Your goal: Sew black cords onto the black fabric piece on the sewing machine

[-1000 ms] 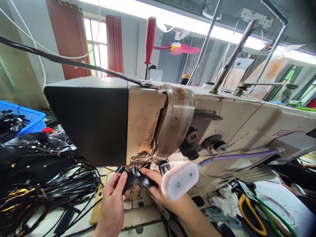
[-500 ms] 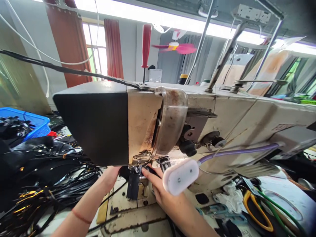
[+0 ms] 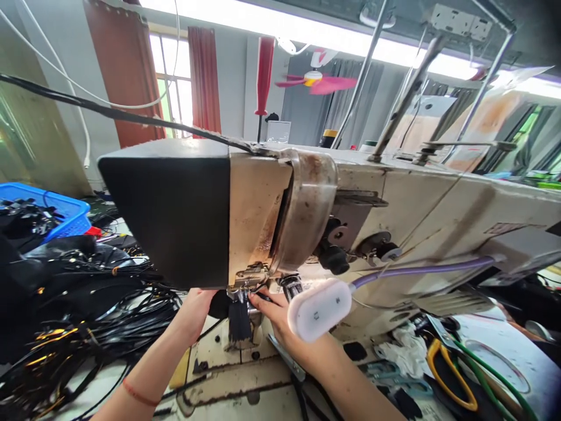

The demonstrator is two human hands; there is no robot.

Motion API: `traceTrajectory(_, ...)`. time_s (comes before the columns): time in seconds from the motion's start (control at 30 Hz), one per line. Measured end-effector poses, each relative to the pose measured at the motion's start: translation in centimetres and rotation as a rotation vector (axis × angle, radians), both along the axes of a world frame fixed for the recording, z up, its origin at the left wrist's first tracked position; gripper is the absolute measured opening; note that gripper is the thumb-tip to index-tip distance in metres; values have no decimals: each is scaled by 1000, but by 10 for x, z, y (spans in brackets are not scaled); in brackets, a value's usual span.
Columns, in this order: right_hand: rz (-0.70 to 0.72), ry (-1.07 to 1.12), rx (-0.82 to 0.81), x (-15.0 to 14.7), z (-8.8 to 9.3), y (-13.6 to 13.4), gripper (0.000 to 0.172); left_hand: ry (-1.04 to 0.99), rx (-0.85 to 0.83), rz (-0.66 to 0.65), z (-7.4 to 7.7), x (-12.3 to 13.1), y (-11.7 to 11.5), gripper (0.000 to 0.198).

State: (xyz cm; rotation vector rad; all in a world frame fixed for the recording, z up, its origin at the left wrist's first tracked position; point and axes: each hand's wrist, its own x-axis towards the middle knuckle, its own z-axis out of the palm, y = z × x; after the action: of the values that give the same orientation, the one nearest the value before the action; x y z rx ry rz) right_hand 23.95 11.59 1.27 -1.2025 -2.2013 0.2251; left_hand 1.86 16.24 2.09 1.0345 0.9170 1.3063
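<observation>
at the left edge is a blue perforated plastic basket (image 3: 79,223), with a tangle of glossy black cords (image 3: 146,318) at lower left. at lower centre, the bare left hand (image 3: 198,307) goes behind an off-white metal sewing machine (image 3: 254,204); its fingers are hidden, so their spread cannot be told. a flat matte-black strip (image 3: 239,324) hangs beneath the machine, between the hands. beside it, the right hand (image 3: 277,313) extends its index finger; whether it grips cannot be told. a glowing white oval lamp (image 3: 319,313) partly covers that hand.
</observation>
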Motion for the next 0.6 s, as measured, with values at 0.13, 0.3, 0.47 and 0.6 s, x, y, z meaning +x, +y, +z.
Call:
traceTrajectory(0.13, 40, -138, 81, -5, 10, 3, 53, -16, -58, 0, 2, 2, 10, 52)
traceTrajectory(0.3, -6, -129, 293, -16, 24, -13, 49, -10, -89, 62, 11, -2, 6, 58)
traceTrajectory(0.47, -122, 30, 448, -29, 13, -33, 42, 130, -232, 306, 1, -17, -60, 53)
traceTrajectory(0.6, -155, 11, 444, -30, -4, -27, 41, 216, -267, 431, -16, -9, -102, 49)
